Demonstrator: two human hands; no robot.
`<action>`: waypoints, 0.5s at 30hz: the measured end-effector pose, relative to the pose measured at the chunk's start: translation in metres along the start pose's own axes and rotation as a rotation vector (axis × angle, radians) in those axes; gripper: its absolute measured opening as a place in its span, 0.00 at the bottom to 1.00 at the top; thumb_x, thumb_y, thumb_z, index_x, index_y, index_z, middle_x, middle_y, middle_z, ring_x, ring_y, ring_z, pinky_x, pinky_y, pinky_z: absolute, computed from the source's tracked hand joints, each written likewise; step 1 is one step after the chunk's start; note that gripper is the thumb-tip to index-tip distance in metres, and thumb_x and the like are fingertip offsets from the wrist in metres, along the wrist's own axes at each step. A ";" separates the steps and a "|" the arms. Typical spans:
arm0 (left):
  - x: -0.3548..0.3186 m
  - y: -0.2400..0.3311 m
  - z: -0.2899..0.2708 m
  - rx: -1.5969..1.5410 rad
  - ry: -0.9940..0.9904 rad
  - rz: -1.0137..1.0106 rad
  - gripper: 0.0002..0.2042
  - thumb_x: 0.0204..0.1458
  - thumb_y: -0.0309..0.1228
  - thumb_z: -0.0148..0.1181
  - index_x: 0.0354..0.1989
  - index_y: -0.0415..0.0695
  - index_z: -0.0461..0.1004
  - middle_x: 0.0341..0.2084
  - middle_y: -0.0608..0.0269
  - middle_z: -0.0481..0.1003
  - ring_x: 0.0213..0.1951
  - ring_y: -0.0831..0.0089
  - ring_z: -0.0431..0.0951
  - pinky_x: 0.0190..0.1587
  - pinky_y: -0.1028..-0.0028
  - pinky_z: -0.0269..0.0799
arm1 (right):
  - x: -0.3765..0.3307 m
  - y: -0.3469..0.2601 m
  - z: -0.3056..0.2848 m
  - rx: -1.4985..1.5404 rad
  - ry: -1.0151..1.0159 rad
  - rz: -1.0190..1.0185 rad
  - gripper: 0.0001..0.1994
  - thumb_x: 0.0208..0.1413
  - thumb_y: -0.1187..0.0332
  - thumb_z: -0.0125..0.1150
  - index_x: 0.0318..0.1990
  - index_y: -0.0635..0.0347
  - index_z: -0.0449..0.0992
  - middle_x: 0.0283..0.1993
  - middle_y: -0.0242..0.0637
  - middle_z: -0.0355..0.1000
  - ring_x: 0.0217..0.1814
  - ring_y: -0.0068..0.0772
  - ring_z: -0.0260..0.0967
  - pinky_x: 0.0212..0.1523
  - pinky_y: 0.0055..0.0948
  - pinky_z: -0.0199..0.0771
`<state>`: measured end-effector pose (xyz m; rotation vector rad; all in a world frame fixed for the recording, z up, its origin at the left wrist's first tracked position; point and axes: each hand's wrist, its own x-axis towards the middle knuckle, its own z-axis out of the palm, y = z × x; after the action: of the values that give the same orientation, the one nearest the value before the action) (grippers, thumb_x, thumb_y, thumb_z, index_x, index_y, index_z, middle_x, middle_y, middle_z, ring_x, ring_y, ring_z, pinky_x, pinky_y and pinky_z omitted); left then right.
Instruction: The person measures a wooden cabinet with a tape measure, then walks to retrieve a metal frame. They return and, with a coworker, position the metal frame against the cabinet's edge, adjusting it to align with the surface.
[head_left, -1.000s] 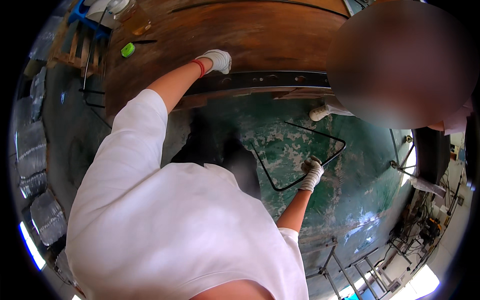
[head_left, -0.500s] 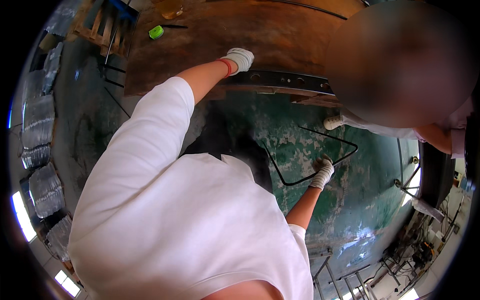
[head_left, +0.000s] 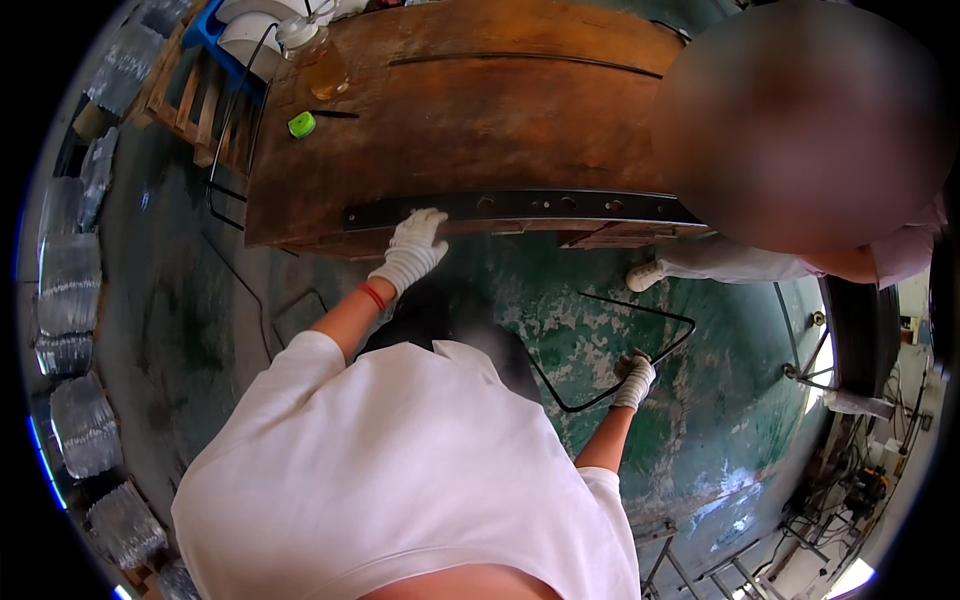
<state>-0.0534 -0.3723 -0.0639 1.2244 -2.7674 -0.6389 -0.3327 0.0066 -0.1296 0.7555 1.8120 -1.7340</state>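
Note:
My left hand (head_left: 413, 248), in a white knitted glove, is at the front edge of a wooden table (head_left: 500, 130). Its fingers are stretched out over a long black metal bar (head_left: 585, 206) with round holes, which lies along that edge; whether they press on it I cannot tell. Lower and to the right, my right hand (head_left: 634, 382), also gloved, is closed round a thin black metal rod (head_left: 690, 330) bent into an open-sided frame. The rod is held off to my right, above the green floor.
On the table are a bottle of amber liquid (head_left: 325, 72), a small green object (head_left: 301, 124) and a thin dark rod (head_left: 520, 56). Another person's shoe (head_left: 645, 276) is beyond the bent rod. Wooden pallets (head_left: 200, 105) and plastic-wrapped stacks (head_left: 70, 285) stand left.
My left hand has drawn back from over the tabletop toward me and leftward, uncovering the bar's left end. My right hand still holds the bent rod. The view has shifted, showing more of the table.

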 end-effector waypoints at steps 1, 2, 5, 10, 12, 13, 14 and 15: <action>-0.006 0.000 0.005 -0.023 -0.018 -0.010 0.24 0.42 0.34 0.57 0.51 0.45 0.65 0.53 0.55 0.63 0.58 0.61 0.59 0.59 0.65 0.53 | -0.009 -0.004 0.006 -0.011 0.039 -0.013 0.11 0.42 0.80 0.46 0.33 0.60 0.71 0.17 0.37 0.62 0.11 0.24 0.53 0.11 0.21 0.53; -0.010 0.002 0.010 -0.001 -0.022 0.000 0.24 0.42 0.34 0.57 0.51 0.45 0.64 0.53 0.56 0.63 0.58 0.61 0.59 0.59 0.65 0.54 | -0.004 -0.004 0.005 0.005 0.002 0.015 0.11 0.42 0.80 0.46 0.34 0.59 0.71 0.17 0.37 0.63 0.11 0.26 0.55 0.11 0.22 0.55; -0.008 0.021 0.004 0.031 -0.087 0.086 0.26 0.44 0.35 0.56 0.54 0.45 0.62 0.55 0.56 0.62 0.59 0.60 0.57 0.60 0.64 0.51 | -0.001 -0.002 -0.001 -0.057 -0.002 0.018 0.13 0.42 0.78 0.47 0.37 0.57 0.72 0.21 0.42 0.68 0.14 0.33 0.64 0.13 0.28 0.67; 0.028 0.058 0.002 0.092 -0.073 0.316 0.27 0.45 0.37 0.54 0.56 0.45 0.59 0.56 0.56 0.60 0.60 0.59 0.55 0.62 0.63 0.47 | -0.006 -0.002 -0.002 -0.160 -0.031 -0.064 0.14 0.43 0.74 0.46 0.39 0.59 0.73 0.23 0.42 0.71 0.18 0.38 0.68 0.19 0.33 0.72; 0.048 0.086 0.002 0.125 -0.128 0.365 0.28 0.45 0.36 0.54 0.57 0.44 0.58 0.57 0.55 0.58 0.60 0.59 0.55 0.61 0.63 0.48 | -0.003 -0.002 -0.002 -0.179 -0.004 -0.030 0.16 0.43 0.75 0.45 0.41 0.61 0.73 0.24 0.42 0.70 0.18 0.38 0.68 0.20 0.34 0.71; 0.058 0.100 0.001 0.149 -0.155 0.385 0.28 0.45 0.36 0.54 0.57 0.44 0.58 0.57 0.54 0.58 0.60 0.58 0.55 0.61 0.63 0.49 | -0.007 -0.002 -0.002 -0.140 -0.026 -0.047 0.15 0.43 0.76 0.45 0.40 0.62 0.72 0.23 0.42 0.70 0.18 0.38 0.67 0.19 0.33 0.70; 0.068 0.111 0.003 0.172 -0.182 0.405 0.28 0.45 0.36 0.54 0.57 0.44 0.58 0.57 0.54 0.58 0.60 0.58 0.55 0.61 0.63 0.49 | -0.006 -0.001 -0.004 -0.125 -0.028 -0.050 0.15 0.43 0.76 0.45 0.40 0.62 0.72 0.23 0.42 0.70 0.17 0.38 0.67 0.18 0.33 0.70; 0.079 0.118 0.010 0.170 -0.182 0.418 0.27 0.45 0.37 0.54 0.56 0.44 0.60 0.56 0.53 0.59 0.59 0.58 0.56 0.60 0.62 0.50 | -0.003 0.001 -0.006 -0.107 -0.029 -0.055 0.14 0.43 0.77 0.45 0.40 0.61 0.72 0.23 0.42 0.69 0.17 0.38 0.67 0.18 0.32 0.70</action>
<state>-0.1922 -0.3548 -0.0366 0.5914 -3.1421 -0.5053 -0.3298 0.0126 -0.1277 0.6400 1.9053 -1.6590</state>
